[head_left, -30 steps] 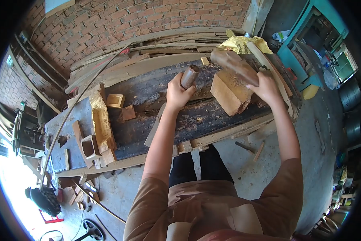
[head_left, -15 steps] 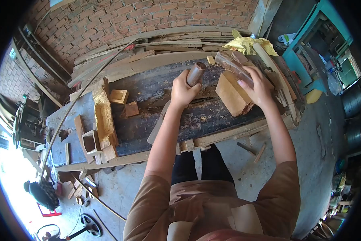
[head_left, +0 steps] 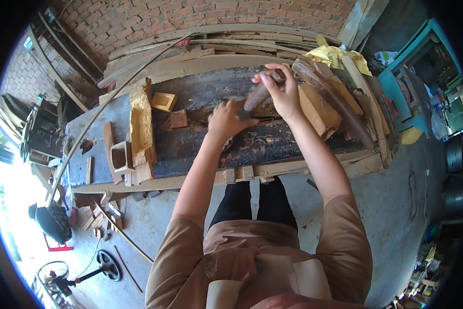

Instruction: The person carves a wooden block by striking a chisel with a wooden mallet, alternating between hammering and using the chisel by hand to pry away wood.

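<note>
My right hand (head_left: 284,92) grips the upper end of the chisel's brown wooden handle (head_left: 258,97), which slants down to the left over the dark workbench (head_left: 190,147). Beside its lower end is my left hand (head_left: 226,121), slightly blurred, with fingers spread and thumb stretched out to the right. The blade end is mostly hidden behind the left hand. To the right of my hands, a long round wooden club (head_left: 334,100) rests across a thick light wood block (head_left: 314,110).
On the left of the bench lie a hollowed yellowish wood piece (head_left: 141,129), a small square box (head_left: 121,156), a shallow wooden tray (head_left: 163,102) and a flat brown square (head_left: 178,119). Long boards (head_left: 216,49) line the brick wall. A yellow sack (head_left: 339,56) sits at the back right.
My right hand has let go of the club, now lying on the block, and moved left onto the chisel handle. The left hand has released the handle and opened lower down.
</note>
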Demonstrator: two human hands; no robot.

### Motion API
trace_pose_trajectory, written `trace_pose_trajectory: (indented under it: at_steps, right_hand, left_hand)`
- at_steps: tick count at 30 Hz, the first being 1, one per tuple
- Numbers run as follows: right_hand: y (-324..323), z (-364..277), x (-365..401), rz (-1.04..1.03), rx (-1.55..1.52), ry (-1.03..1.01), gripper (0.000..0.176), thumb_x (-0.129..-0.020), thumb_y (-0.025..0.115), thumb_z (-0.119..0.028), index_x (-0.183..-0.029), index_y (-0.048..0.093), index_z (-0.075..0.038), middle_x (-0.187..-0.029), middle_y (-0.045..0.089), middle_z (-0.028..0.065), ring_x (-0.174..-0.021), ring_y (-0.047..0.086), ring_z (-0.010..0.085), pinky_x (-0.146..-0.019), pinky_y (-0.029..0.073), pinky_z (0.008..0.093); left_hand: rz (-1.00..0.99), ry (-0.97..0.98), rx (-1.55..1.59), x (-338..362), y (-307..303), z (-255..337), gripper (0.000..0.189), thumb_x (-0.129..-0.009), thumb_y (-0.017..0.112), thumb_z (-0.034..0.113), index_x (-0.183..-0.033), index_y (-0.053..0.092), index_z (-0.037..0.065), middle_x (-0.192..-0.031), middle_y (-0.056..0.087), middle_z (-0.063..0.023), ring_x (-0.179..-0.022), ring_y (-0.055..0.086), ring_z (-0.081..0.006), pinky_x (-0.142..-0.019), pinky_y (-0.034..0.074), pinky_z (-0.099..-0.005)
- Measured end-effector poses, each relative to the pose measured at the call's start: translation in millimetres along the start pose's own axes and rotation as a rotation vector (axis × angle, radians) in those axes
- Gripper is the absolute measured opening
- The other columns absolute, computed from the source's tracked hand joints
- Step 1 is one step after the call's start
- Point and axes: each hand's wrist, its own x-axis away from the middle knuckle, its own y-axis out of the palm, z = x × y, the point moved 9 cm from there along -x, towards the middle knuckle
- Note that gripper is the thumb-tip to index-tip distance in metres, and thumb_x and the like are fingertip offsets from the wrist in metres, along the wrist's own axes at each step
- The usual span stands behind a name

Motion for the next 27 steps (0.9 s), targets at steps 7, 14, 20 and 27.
trace_pose_trajectory:
  at_steps: [7, 14, 20, 27]
  right_hand:
    - [-10, -11, 24, 0.011, 0.030, -0.015, 0.021, -0.086, 0.057, -0.008, -0.103, 0.046, -0.003, -0.086, 0.058, 0.0067, -0.086, 0.060, 0.0157, -0.077, 0.048, 0.0265]
    - [-7, -35, 57, 0.040, 0.066, -0.088, 0.020, -0.086, 0.055, -0.005, -0.103, 0.044, -0.002, -0.087, 0.057, 0.0062, -0.085, 0.059, 0.0142, -0.077, 0.046, 0.0258]
    - [-17, -32, 56, 0.148, -0.034, -0.128, 0.018, -0.087, 0.053, -0.007, -0.102, 0.043, -0.003, -0.084, 0.053, 0.0058, -0.078, 0.056, 0.0158, -0.074, 0.047, 0.0295]
    - [-64, -3, 67, 0.353, -0.213, -0.048, 0.017, -0.088, 0.054, -0.010, -0.100, 0.044, -0.004, -0.082, 0.052, 0.0067, -0.075, 0.052, 0.0161, -0.072, 0.047, 0.0343]
  left_hand:
    - [0.147, -0.205, -0.364, 56, 49, -80, 0.101, -0.063, 0.060, 0.068, -0.135, 0.027, 0.006, -0.134, 0.037, -0.0182, -0.128, 0.029, -0.0303, -0.099, 0.028, -0.0519]
    - [0.069, 0.091, -0.263, 60, 49, -66, 0.093, -0.066, 0.060, 0.064, -0.132, 0.034, 0.004, -0.131, 0.041, -0.0157, -0.129, 0.029, -0.0262, -0.105, 0.024, -0.0425]
    - [-0.068, 0.193, -0.228, 60, 47, -57, 0.094, -0.061, 0.065, 0.064, -0.130, 0.038, 0.007, -0.132, 0.041, -0.0161, -0.125, 0.035, -0.0278, -0.106, 0.024, -0.0416]
    - [-0.120, 0.198, -0.220, 60, 47, -57, 0.091, -0.061, 0.064, 0.064, -0.129, 0.040, 0.008, -0.130, 0.044, -0.0144, -0.126, 0.034, -0.0247, -0.106, 0.025, -0.0418]
